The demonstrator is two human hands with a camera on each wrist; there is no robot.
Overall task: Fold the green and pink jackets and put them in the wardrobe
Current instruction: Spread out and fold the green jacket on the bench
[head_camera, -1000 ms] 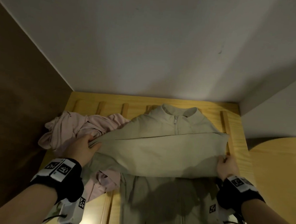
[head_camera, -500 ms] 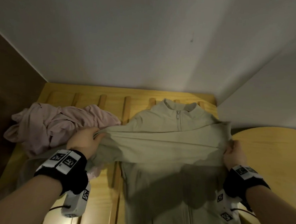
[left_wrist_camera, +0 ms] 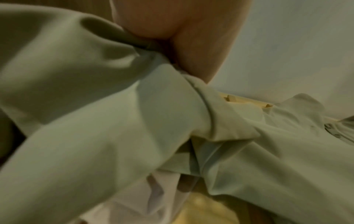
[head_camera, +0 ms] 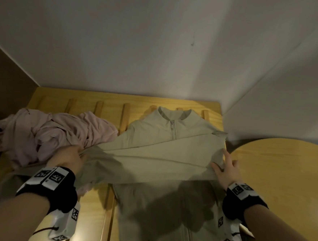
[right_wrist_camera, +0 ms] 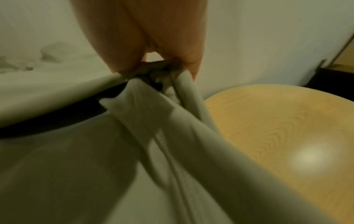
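Note:
The green jacket (head_camera: 164,139) lies face up on a wooden slatted surface (head_camera: 99,206), collar toward the wall, zip closed. One sleeve is pulled taut across its chest between my two hands. My left hand (head_camera: 71,155) grips the bunched sleeve end at the jacket's left side, and the left wrist view shows my left hand (left_wrist_camera: 182,37) clamped on the green jacket (left_wrist_camera: 95,121). My right hand (head_camera: 224,170) holds the fold at the right edge, and up close my right hand (right_wrist_camera: 153,37) pinches the green jacket (right_wrist_camera: 76,166). The pink jacket (head_camera: 50,133) lies crumpled at the left.
A white wall (head_camera: 159,45) rises right behind the slatted surface. A round wooden table (head_camera: 282,176) stands close on the right. A dark brown panel (head_camera: 2,83) closes off the left side. Part of the pink jacket reaches under the green sleeve near my left wrist.
Both hands lifted the sleeve fold off the jacket and pulled it taut. My right hand's fingers have straightened along the edge. The view has swung, so the round table shows more.

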